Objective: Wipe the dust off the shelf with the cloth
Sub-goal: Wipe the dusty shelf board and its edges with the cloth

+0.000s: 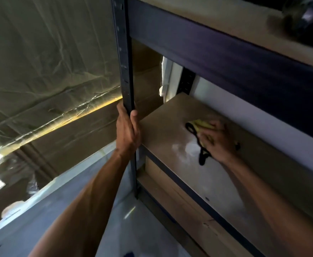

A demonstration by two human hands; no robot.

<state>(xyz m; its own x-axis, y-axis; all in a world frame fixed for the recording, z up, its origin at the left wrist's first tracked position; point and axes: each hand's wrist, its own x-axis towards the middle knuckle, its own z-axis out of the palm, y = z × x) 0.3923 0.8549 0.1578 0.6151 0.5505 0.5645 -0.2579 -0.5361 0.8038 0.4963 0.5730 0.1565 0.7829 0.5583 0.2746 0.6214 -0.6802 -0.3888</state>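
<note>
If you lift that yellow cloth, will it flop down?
Probably floppy: the cloth bunches under the right hand, and its black edge curls loosely. It likely slides easily, since the shelf looks smooth.

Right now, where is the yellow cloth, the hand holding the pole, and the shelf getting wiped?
yellow cloth [204, 124]: head view, on the folded part showing above the fingers.
left hand [127, 132]: head view, on its back, gripping the pole.
shelf [163, 138]: head view, on bare board left of the cloth.
</note>
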